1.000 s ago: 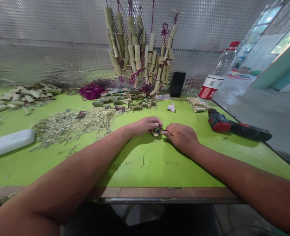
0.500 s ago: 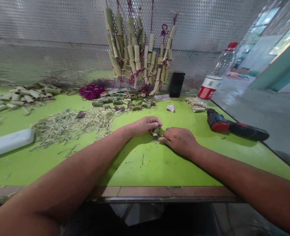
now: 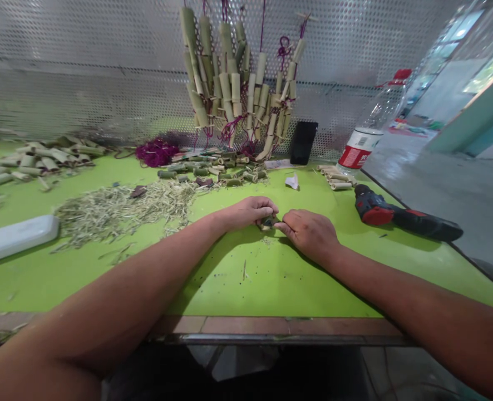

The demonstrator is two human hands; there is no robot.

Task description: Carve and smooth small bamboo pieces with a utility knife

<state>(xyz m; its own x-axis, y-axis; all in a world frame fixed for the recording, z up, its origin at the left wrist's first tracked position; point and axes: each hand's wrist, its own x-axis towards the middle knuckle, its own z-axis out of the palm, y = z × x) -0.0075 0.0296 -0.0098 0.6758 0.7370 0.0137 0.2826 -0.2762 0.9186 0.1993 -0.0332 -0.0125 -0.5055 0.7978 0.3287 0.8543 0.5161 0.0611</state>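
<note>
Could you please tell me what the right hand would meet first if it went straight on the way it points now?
The right hand would most likely meet the small bamboo piece pinched in the left hand first, though the gap between them is hard to judge here.

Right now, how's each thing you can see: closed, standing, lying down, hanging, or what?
Left hand: closed on small bamboo piece
Right hand: closed on dark tool, mostly hidden
Bottle: capped, standing
Phone: propped up, dark
Drill: lying down
Bamboo strings: hanging
Purple string: tangled heap
Shavings: loose, spread out
White case: lying flat; can't tell if shut
</note>
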